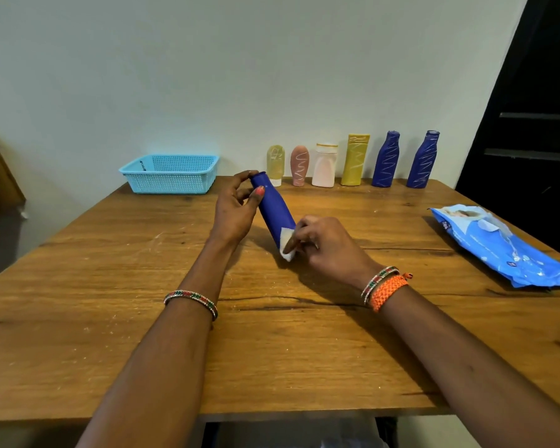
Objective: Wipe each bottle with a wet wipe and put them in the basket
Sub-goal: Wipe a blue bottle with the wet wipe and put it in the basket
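My left hand grips the neck end of a blue bottle, which is tilted with its base down toward the table. My right hand pinches a white wet wipe and presses it against the bottle's lower end. Along the wall stand several more bottles with scribble marks: a pale yellow one, a pink one, a white one, a yellow one and two blue ones. A light blue basket sits at the back left, nothing visible inside.
A blue pack of wet wipes lies at the table's right edge. The wooden table ends at its front edge near my forearms. A dark doorway is at the right, a brown object at the far left.
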